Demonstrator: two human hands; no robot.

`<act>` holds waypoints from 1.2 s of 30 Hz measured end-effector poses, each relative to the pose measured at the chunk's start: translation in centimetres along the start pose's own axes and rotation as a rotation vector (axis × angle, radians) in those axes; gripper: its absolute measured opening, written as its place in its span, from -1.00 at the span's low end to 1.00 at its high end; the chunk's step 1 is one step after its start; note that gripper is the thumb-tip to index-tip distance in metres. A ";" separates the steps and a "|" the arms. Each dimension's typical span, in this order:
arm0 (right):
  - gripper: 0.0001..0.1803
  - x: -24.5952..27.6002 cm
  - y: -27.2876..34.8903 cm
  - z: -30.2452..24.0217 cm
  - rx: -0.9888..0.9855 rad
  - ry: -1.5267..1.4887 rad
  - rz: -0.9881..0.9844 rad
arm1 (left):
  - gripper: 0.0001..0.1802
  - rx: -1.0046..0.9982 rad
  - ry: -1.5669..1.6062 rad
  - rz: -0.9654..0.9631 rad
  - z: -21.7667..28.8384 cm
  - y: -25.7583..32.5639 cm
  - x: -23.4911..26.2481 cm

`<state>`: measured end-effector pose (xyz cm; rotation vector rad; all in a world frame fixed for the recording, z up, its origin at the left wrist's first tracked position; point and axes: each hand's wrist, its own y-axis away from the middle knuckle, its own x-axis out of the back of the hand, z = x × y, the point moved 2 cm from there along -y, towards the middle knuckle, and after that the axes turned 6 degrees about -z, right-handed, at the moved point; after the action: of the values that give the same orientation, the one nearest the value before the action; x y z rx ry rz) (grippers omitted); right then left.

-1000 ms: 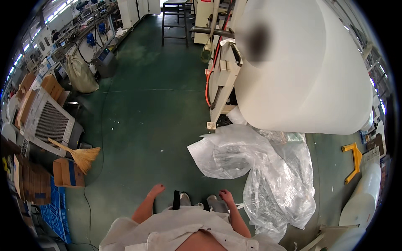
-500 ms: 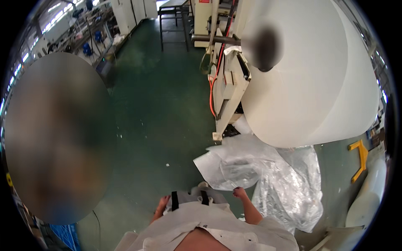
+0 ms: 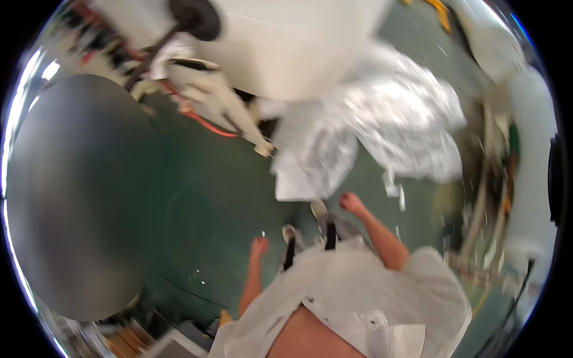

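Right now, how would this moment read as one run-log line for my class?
Left hand: no object seen | right hand: no object seen, near plastic | white roll: beyond plastic

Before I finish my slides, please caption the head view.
Right hand hangs nearer the crumpled plastic than left hand, above green floor.

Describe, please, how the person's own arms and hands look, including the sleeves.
The left hand and right hand show no gloves. The forearms are uncovered, below loose, pale grey-beige sleeves that belong to a shirt of the same colour. Blur hides finer details, such as any small markings.
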<state>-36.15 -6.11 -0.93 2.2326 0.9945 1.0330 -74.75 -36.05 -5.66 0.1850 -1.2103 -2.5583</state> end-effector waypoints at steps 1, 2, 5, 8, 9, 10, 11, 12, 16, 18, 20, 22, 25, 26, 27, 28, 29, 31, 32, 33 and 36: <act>-0.72 -0.1 2.6 2.6 -0.073 -0.058 0.068 | -0.73 -0.028 -0.150 -0.095 0.5 -1.2 1.1; -0.73 -0.5 5.4 3.7 -0.229 -0.331 0.155 | -0.74 -0.010 -0.153 -0.104 1.7 -1.6 1.7; -0.74 -4.2 13.2 14.5 -0.457 -0.431 0.290 | -0.67 -0.052 -0.474 -0.145 7.2 -3.0 1.0; -0.75 -9.5 18.2 18.9 -0.608 -0.509 0.382 | -0.60 -0.339 -0.814 -0.085 13.6 -5.4 0.0; -0.75 -11.2 19.7 18.2 -0.657 -0.650 0.382 | -0.58 -0.426 -0.833 -0.080 16.3 -6.1 -1.6; -0.75 -12.6 21.5 17.5 -0.709 -0.788 0.377 | -0.55 -0.509 -0.848 -0.082 19.3 -6.4 -4.0; -0.75 -14.9 22.6 18.2 -0.735 -0.872 0.356 | -0.56 -0.553 -0.825 -0.181 23.3 -5.5 -7.5; -0.76 -16.7 23.0 18.8 -0.747 -0.947 0.329 | -0.56 -0.597 -0.795 -0.266 27.0 -4.7 -10.9; -0.69 -17.7 18.8 18.4 -0.642 -0.692 0.346 | -0.61 -0.664 -0.889 -0.372 32.7 -6.5 -19.7; -0.67 -18.0 18.0 18.8 -0.556 -0.488 0.451 | -0.63 -0.622 -1.036 -0.417 32.9 -8.8 -23.8; -0.66 -17.5 17.2 20.0 -0.513 -0.581 0.428 | -0.63 -0.518 -1.219 -0.452 31.8 -11.6 -27.2; -0.68 -15.1 15.3 20.4 -0.617 -0.947 0.239 | -0.61 -0.336 -1.456 -0.526 29.8 -15.3 -29.2; -0.71 -10.8 15.1 23.4 -0.591 -1.395 0.331 | -0.54 -0.184 -1.568 -0.609 26.1 -21.2 -30.2; -0.72 -9.1 14.6 25.1 -0.604 -1.445 0.370 | -0.51 -0.236 -1.564 -0.602 25.4 -23.9 -30.9; -0.72 -8.2 14.9 26.3 -0.624 -1.492 0.395 | -0.48 -0.274 -1.558 -0.590 24.4 -26.7 -30.7; -0.73 -7.8 15.4 27.1 -0.656 -1.538 0.396 | -0.45 -0.300 -1.561 -0.569 24.1 -30.5 -29.7; -0.74 -7.4 15.7 28.1 -0.677 -1.571 0.430 | -0.42 -0.308 -1.556 -0.546 22.7 -34.1 -29.4; -0.74 -9.5 16.8 29.1 -0.807 -1.572 0.472 | -0.22 -0.021 -1.890 -0.317 23.7 -40.4 -34.4; -0.74 -10.1 17.1 29.2 -0.837 -1.597 0.371 | -0.11 -0.284 -1.890 -0.246 24.0 -43.4 -32.7; -0.74 -11.3 17.8 29.3 -0.876 -1.615 0.311 | -0.06 -0.168 -2.096 -0.105 24.3 -46.5 -34.2; -0.75 -21.7 22.7 30.5 -0.898 -1.355 0.097 | -0.10 -0.223 -2.108 0.061 25.6 -53.4 -36.9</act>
<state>-12.44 -40.66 -13.55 1.5789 -0.1856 -0.1750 -57.68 26.61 -31.08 -2.9180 -0.9816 -2.0057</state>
